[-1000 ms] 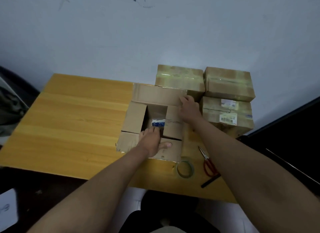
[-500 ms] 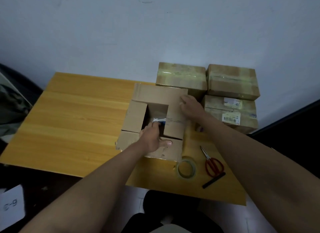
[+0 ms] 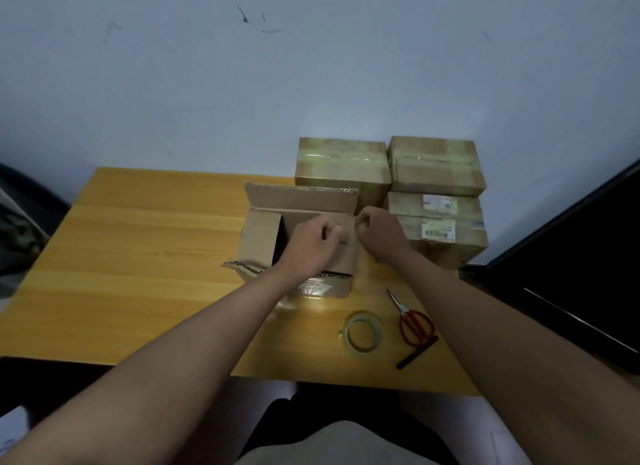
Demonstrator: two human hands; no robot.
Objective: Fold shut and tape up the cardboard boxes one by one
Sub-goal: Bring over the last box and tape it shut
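Against a pale blue wall stands our yellow wooden table, and on it, near the middle, sits the open cardboard box we are closing. Its far flap stands up, its left flap is tilted out, and the right flap lies folded over the opening. Our left hand rests on that folded flap with its fingers curled at the flap's edge; whether they pinch the cardboard or only press it we cannot tell. Our right hand hovers just beside the box's far right corner, its fingers curled in; it seems to hold nothing, though we cannot be sure.

We judge we are in the folding step: one flap down, the rest to follow. Three taped boxes are stacked behind and to the right.

Next we should fold the left flap in, bring the far and near flaps over, and hold the seam flat with one hand. Only then do we need the tape roll and the red scissors, both lying near the table's front edge, within reach of our right hand.
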